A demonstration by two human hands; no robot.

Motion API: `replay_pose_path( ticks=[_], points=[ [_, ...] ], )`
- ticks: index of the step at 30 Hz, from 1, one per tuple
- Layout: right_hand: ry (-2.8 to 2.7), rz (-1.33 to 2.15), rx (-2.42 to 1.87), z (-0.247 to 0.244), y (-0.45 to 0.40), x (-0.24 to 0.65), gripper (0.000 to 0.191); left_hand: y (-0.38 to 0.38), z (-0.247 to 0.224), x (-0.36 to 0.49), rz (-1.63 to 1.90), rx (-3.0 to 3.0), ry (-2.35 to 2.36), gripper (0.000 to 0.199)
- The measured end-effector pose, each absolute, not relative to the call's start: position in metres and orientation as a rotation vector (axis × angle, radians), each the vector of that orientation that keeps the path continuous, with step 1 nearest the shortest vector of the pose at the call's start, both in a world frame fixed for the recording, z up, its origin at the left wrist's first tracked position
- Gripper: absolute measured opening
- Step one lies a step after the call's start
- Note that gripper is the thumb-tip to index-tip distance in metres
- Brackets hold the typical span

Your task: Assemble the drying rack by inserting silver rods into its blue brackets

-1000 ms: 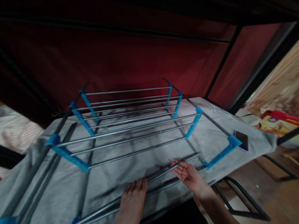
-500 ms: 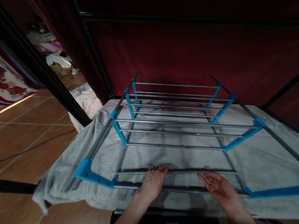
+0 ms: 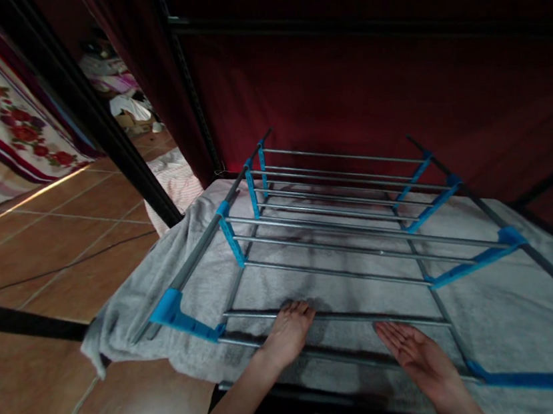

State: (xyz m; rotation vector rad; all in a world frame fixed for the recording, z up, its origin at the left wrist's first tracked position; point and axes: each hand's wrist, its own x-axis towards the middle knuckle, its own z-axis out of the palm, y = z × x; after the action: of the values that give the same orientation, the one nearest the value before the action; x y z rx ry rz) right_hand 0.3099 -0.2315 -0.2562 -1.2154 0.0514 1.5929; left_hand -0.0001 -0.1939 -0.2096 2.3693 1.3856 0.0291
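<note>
Under L hand (image 3: 289,332): metal rod (image 3: 345,318), w/ R hand (image 3: 420,356) nr it.

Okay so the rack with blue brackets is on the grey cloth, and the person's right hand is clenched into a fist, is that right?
Not quite: the right hand isn't clenched; the head view shows it open, palm showing and fingers outstretched. The rack with blue brackets is indeed on the grey cloth.

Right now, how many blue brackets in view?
8. Left side, near to far: bracket 1, bracket 2, bracket 3, bracket 4. Right side, same order: bracket 5 (cut by picture edge), bracket 6, bracket 7, bracket 8. Others may be out of view.
</note>
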Motion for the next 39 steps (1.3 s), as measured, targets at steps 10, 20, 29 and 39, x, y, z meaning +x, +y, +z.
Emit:
replay_pose_path(
  ticks=[10, 20, 29, 39],
  points=[
    [0.002, 1.584, -1.116, -0.227, -0.236, 0.293, 0.007, -0.174, -0.239, -0.005, 0.028, 2.471, 1.361, 0.046],
    [-0.581, 1.968, -1.175, -0.225, -0.317, 0.267, 0.029, -0.163, -0.253, -0.012, 0.155, 2.608, 1.315, 0.042],
    [-1.619, 0.902, -1.745, -0.271, -0.358, 0.25, 0.037, -0.158, -0.26, -0.017, 0.154, 2.61, 1.264, 0.044],
    [-2.099, 0.427, -1.892, -0.257, -0.355, 0.252, 0.018, -0.156, -0.265, -0.02, 0.102, 2.621, 1.238, 0.049]
  ],
)
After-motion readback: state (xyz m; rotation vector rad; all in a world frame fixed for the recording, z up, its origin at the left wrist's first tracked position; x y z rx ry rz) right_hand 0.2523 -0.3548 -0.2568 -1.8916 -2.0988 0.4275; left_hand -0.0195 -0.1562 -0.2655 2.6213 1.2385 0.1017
